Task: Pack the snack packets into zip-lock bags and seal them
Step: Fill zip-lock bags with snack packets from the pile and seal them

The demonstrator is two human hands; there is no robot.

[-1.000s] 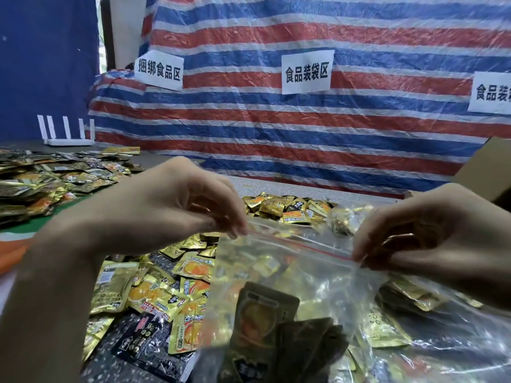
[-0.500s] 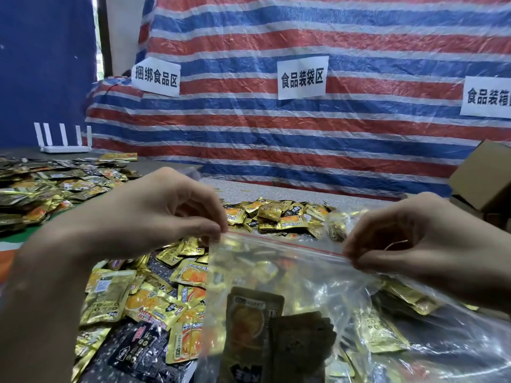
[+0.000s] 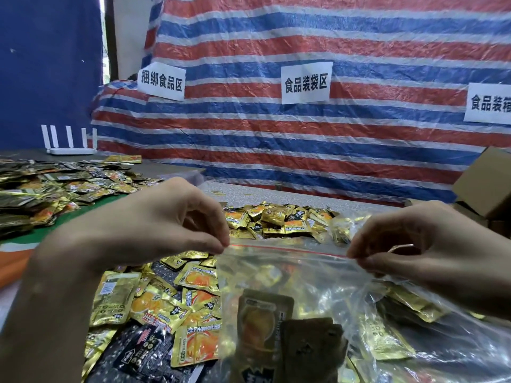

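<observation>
Two grips are clamping the red seal strip [image 3: 287,248] of the zip-lock bag [image 3: 290,277]: left hand [image 3: 143,230] and right hand [image 3: 431,250] are pulling it straighter than before, so sealing is probably nearing completion.

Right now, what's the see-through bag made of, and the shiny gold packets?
The zip-lock bag looks like thin clear plastic film: packets show through it and it wrinkles glossily. The gold packets look like shiny foil, maybe foil-coated plastic: they glint and crease.
</observation>
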